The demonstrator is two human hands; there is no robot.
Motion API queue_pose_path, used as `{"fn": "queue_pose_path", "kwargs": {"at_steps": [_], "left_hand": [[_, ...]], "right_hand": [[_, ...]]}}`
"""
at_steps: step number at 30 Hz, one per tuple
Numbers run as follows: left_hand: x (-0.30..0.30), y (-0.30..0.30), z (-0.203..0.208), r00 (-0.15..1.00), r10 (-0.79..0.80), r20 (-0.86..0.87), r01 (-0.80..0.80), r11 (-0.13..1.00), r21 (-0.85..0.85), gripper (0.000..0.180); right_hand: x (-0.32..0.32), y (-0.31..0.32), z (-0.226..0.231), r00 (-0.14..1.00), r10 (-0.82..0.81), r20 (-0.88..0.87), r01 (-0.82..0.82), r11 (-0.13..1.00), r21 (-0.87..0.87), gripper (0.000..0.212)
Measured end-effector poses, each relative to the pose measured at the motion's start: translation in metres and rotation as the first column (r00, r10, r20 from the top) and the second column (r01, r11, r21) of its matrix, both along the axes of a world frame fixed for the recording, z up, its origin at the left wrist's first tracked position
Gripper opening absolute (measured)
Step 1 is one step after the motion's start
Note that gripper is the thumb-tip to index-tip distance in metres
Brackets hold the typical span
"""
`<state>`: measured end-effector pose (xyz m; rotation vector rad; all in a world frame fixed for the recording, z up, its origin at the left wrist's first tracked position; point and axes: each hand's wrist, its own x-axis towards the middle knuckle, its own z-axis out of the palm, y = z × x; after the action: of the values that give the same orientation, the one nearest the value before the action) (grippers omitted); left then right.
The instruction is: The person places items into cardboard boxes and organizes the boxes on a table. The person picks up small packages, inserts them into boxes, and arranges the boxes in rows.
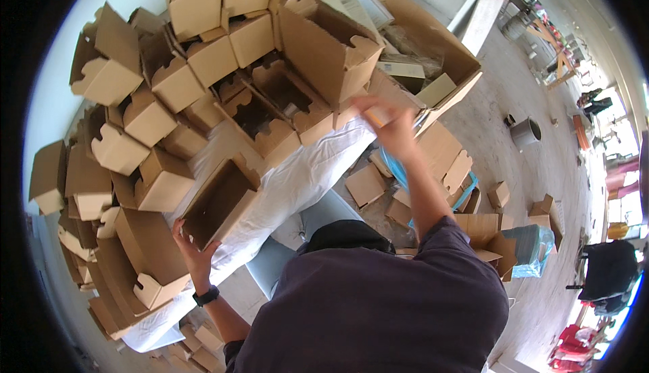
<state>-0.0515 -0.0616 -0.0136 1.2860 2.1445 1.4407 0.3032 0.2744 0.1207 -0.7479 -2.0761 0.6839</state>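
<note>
My left hand (193, 254), with a black watch on its wrist, grips the lower edge of an open brown cardboard box (220, 200) that lies on a white sheet (297, 170). My right hand (389, 126) reaches up to the right and pinches a small pale piece at the rim of a large open carton (446, 52). Whether the fingers fully close on the piece I cannot tell; it is blurred. A taller folded box (324, 45) stands just left of that hand.
Several folded brown boxes (135, 116) are piled along the left and top. Flat cardboard blanks (439, 160) and a blue strap lie on the concrete floor at right. A grey bucket (526, 131) stands further right. A clear bag (531, 248) sits by my shoulder.
</note>
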Motion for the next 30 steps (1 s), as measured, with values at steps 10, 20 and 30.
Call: {"fn": "queue_pose_path", "kwargs": {"at_steps": [10, 20, 30], "left_hand": [[0.017, 0.008, 0.038, 0.988, 0.001, 0.156, 0.021, 0.990, -0.137, 0.104], [0.035, 0.014, 0.016, 0.981, 0.157, 0.112, -0.166, 0.983, 0.080, 0.062], [0.044, 0.023, 0.030, 0.950, 0.298, 0.092, -0.297, 0.955, -0.023, 0.056]], "right_hand": [[0.104, 0.307, -0.025, 0.718, -0.441, 0.539, 0.380, 0.897, 0.227, 0.024], [0.073, 0.404, -0.138, 0.430, -0.273, 0.861, 0.453, 0.890, 0.056, 0.034], [0.056, 0.413, -0.159, 0.494, -0.203, 0.846, 0.572, 0.808, -0.139, 0.046]]}}
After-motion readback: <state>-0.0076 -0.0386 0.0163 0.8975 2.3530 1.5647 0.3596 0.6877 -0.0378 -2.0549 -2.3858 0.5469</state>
